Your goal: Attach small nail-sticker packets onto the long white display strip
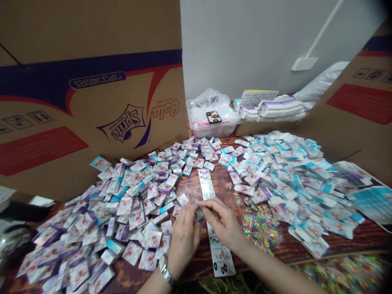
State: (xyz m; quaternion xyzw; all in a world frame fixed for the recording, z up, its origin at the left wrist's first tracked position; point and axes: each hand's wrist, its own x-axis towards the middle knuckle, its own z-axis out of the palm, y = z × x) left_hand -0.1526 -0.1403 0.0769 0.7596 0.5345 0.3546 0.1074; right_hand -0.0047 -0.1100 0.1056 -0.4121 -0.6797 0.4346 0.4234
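My left hand point(183, 234) and my right hand point(222, 222) meet at the middle of the table, fingertips pinched together on a small teal-edged box point(199, 211). A watch sits on my left wrist. Under the hands lies a long printed paper strip point(207, 184), running toward me. A heap of small purple and teal boxes point(122, 212) spreads to the left. A second heap of flat, unfolded boxes point(290, 179) covers the right side. Small clear packets with coloured contents point(260, 224) lie just right of my right hand.
A big cardboard carton printed with drink logos point(88, 102) stands at the back left, another carton point(358, 110) at the right. A clear plastic tub point(212, 118) with a phone on it and stacked white bundles point(275, 108) sit at the back.
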